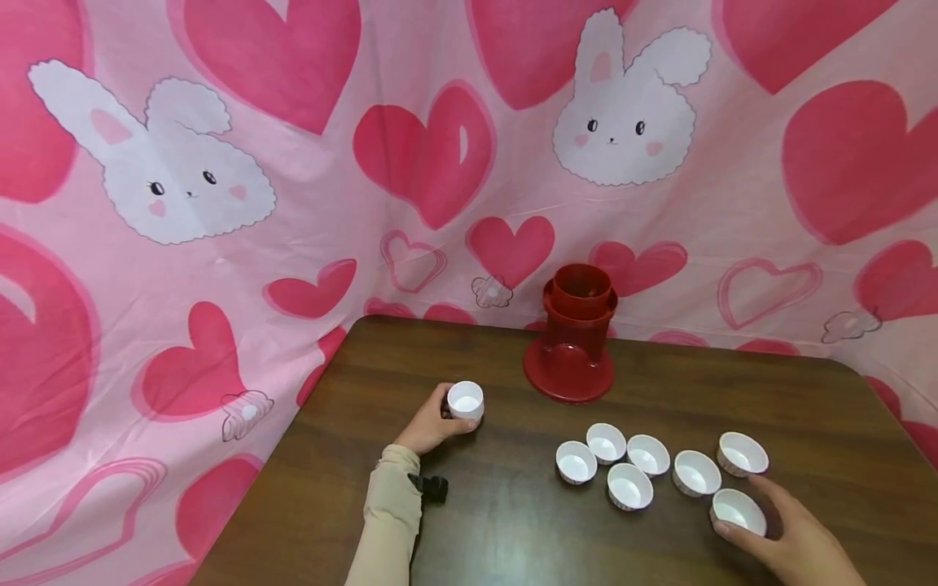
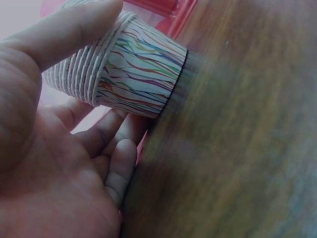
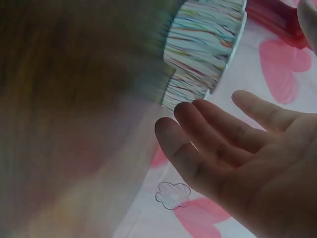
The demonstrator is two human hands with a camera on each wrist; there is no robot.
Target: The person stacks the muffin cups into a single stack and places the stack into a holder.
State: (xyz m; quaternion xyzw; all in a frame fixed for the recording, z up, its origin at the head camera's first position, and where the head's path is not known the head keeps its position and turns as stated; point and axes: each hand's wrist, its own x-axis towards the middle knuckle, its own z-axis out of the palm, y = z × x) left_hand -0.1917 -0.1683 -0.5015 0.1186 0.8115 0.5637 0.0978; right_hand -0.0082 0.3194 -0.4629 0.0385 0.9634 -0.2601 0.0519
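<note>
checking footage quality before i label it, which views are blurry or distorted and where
Head view: sharp, evenly lit, with wide-angle bending at the edges of the bunny cloth. Left wrist view: the stack of paper cups is crisp, while the wooden table is smeared with blur. Right wrist view: the table is heavily blurred, the paper cup is soft, and the right hand is clearer.

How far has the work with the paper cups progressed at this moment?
Six cups already stand singly on the table. The left hand grips the remaining stack of cups; the right hand touches the nearest cup. The stack still holds several.
</note>
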